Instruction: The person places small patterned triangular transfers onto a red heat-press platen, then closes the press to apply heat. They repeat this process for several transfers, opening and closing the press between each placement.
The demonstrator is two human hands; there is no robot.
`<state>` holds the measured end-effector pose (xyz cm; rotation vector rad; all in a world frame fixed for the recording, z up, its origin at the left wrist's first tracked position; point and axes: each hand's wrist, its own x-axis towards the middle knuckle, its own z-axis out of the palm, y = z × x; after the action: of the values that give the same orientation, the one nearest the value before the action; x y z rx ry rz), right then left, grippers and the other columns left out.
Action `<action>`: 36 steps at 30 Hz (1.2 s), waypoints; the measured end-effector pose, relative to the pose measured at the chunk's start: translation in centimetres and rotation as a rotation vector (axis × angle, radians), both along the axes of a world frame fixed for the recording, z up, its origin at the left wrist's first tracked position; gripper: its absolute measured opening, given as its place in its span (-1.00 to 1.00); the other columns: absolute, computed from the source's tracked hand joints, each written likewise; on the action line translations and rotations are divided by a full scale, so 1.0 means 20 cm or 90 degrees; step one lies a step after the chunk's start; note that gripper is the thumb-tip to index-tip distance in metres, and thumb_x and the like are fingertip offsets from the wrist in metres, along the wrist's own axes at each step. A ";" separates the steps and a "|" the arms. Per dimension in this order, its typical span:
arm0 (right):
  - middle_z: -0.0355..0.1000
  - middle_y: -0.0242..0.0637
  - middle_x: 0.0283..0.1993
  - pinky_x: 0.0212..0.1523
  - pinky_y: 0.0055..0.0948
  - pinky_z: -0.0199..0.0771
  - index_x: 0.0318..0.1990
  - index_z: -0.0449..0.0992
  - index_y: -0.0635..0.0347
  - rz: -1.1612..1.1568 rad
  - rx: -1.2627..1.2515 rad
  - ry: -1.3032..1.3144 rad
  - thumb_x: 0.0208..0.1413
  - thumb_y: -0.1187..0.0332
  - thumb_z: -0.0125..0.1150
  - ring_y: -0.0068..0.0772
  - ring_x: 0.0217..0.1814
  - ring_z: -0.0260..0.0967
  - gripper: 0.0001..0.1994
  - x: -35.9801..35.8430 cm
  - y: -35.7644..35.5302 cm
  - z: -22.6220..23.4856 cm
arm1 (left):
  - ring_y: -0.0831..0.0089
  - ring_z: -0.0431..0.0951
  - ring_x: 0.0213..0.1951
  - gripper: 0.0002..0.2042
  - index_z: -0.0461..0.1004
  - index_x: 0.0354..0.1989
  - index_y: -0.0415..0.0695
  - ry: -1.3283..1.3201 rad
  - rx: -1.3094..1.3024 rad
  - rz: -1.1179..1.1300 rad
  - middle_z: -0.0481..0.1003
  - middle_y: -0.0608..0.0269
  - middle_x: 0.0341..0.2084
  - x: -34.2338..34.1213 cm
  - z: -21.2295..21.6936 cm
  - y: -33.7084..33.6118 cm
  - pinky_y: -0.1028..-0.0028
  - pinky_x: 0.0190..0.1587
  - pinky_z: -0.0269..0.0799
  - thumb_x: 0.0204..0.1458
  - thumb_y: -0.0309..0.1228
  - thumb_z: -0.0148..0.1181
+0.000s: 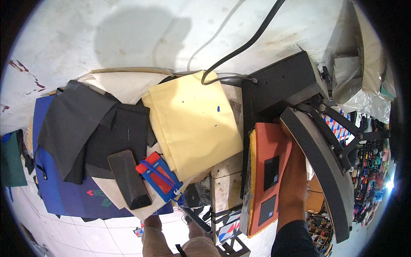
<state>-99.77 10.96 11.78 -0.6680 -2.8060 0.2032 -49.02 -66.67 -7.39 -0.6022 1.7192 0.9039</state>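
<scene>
Item: heat press (pixel 299 128), black metal. I see its curved upper platen (pixel 321 167) raised, long axis running near to far, over an orange pad (pixel 267 141), flat, bearing two dark fabric squares (pixel 270 171). My right hand (pixel 295 147) reaches beneath the platen; I cannot tell its grip. My left hand is out of sight. Alongside, to the left: folded cream cloth (pixel 192 124), matte black sheets (pixel 85 128).

a wooden bench (pixel 224 188) carries a black heat press (pixel 282 85) with an orange pad (pixel 274 145) on its lower plate. beside it lie a pale yellow cloth (pixel 192 120), black cloth pieces (pixel 85 128) and a blue cloth (pixel 47 171).
</scene>
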 end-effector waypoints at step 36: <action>0.14 0.14 0.35 0.37 0.00 0.03 0.31 0.22 0.34 0.403 -0.162 0.063 0.37 0.19 -0.21 0.13 0.41 0.05 -0.51 1.60 -0.55 0.48 | 0.37 0.57 -0.36 -0.75 0.52 -0.22 -0.31 0.346 -0.132 0.135 0.56 0.12 -0.37 0.05 0.16 0.83 0.43 -0.29 0.47 0.14 -0.34 0.08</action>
<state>-67.86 -0.13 21.44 0.2089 -2.8227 0.6904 -47.96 -50.16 -4.16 -0.7307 2.2883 1.1178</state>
